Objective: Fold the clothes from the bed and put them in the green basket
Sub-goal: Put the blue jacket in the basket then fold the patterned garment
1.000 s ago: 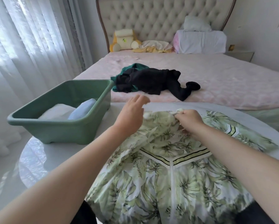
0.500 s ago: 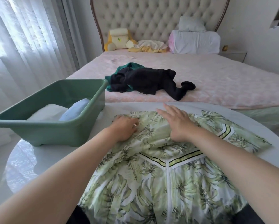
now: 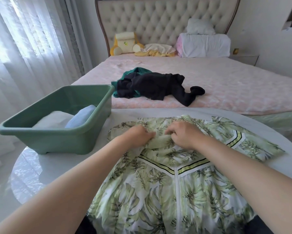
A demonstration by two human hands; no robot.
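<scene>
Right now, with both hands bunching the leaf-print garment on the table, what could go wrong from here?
1. The left hand and right hand grip a bunched ridge of the leaf-print garment; folding over it may leave creases.
2. It seems to hang over the near edge of the table, so it might slide off.
3. The spread sleeve could make the fold lopsided.

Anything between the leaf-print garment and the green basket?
Nothing visible. Left hand and right hand grip the leaf-print garment; only bare table separates it from the green basket, open-topped, partly filled with folded clothes.
</scene>
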